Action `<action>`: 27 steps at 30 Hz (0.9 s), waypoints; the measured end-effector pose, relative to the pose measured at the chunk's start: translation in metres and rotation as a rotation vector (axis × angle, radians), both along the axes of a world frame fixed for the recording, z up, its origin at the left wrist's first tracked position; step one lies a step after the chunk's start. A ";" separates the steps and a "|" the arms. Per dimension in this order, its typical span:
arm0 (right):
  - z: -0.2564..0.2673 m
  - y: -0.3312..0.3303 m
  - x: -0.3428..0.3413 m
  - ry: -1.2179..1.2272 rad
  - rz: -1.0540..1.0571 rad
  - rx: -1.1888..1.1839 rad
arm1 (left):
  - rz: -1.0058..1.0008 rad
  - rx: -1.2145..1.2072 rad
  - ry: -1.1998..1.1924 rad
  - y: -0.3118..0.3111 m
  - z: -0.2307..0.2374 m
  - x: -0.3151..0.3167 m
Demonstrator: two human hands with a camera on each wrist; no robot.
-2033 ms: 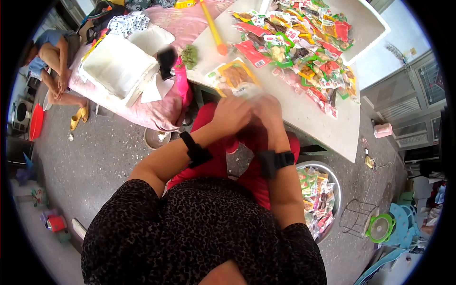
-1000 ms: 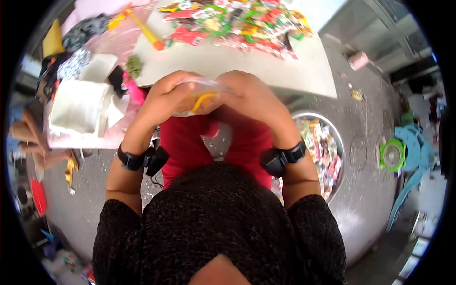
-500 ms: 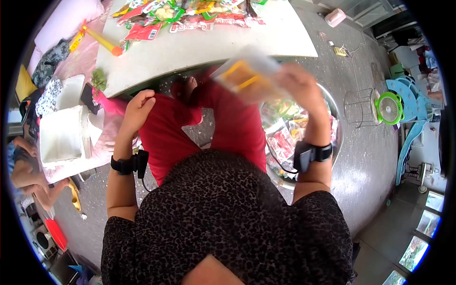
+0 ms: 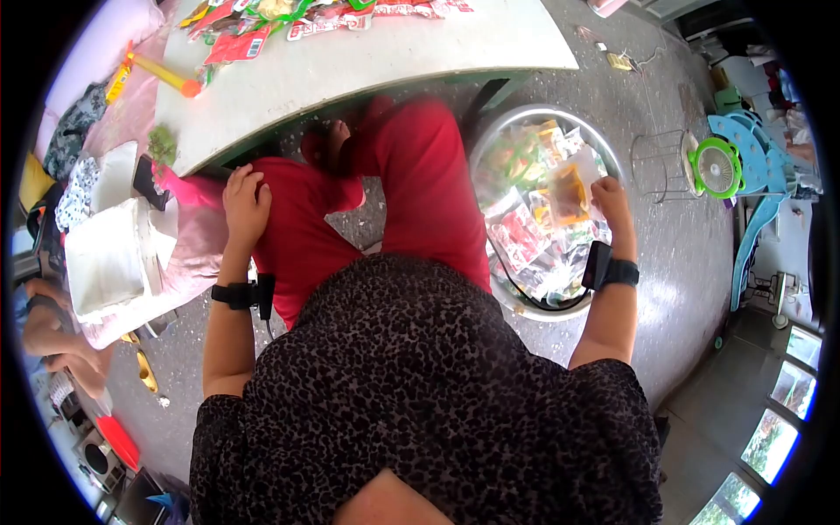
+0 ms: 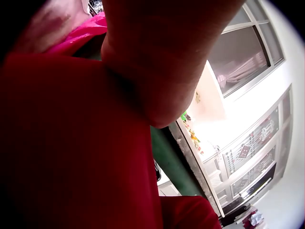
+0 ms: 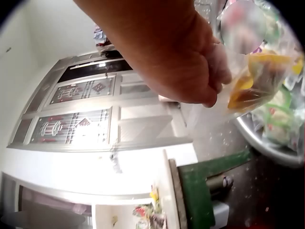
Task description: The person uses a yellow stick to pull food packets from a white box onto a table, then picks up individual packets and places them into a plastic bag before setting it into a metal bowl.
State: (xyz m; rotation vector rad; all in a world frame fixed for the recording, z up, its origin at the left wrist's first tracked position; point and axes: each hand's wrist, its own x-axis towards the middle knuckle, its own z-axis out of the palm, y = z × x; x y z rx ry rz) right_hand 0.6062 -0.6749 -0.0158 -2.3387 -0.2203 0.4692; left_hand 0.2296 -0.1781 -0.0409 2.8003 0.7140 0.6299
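Note:
My right hand point(image 4: 611, 199) pinches the edge of a clear and yellow food packet point(image 4: 569, 194) over a metal basin point(image 4: 479, 166) at my right. In the right wrist view, the packet point(image 6: 257, 81) hangs from curled fingertips, its brown contents showing through the plastic. Many sealed packets point(image 4: 525, 236) fill the basin, red, green and clear. On my left thigh, in red trousers, rests my left hand point(image 4: 247, 203), holding nothing. The left wrist view shows that hand point(image 5: 157, 62) dark and close against the red cloth.
A white table point(image 4: 367, 52) stands ahead, with more packets point(image 4: 324, 19) at its far side and a yellow stick point(image 4: 166, 73) at the left. White foam boxes point(image 4: 109, 254) sit on a pink-covered bed. A green fan point(image 4: 719, 168) is at the right; another person sits at far left.
The right hand has carried the packet from above my lap, rightward to the basin. My left hand has let go of it and come down onto the thigh. The view has shifted right.

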 end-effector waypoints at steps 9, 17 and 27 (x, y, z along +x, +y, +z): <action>-0.053 -0.130 0.010 -0.148 -0.300 -0.062 | -0.025 0.019 -0.046 -0.001 -0.003 0.000; -0.081 -0.161 -0.025 -0.356 0.032 -0.536 | -0.018 0.028 -0.046 -0.001 -0.005 0.002; -0.157 -0.108 0.006 -0.490 1.286 -0.940 | -0.045 0.110 -0.151 -0.004 0.004 0.004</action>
